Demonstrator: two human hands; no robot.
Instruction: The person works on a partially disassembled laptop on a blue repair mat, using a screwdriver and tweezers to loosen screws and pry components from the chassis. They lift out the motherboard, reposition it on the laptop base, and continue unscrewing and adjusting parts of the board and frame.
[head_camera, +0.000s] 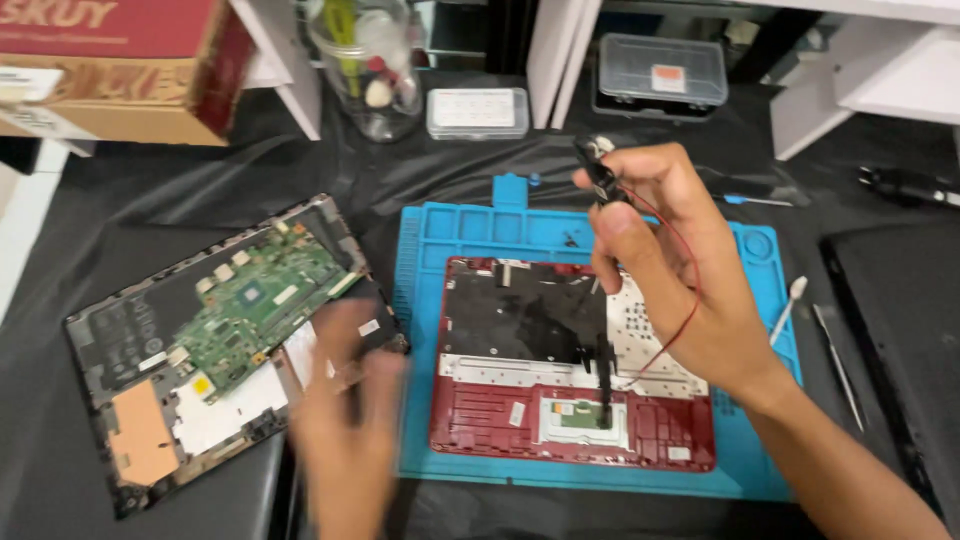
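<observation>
Head view: right hand (680, 270) fingers (612, 235) pinch a small black part (598, 175) with red wire (678, 300) above the red laptop shell (480, 420); left hand (345, 420) is blurred, its grasp unclear.

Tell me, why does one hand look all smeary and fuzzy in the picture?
In the head view, the left hand is smeared by motion blur, its fingers hard to make out, beside the green circuit board. The right hand, pinching a small black part with red wire, looks fairly sharp. Lighting is even, without strong glare.
</observation>
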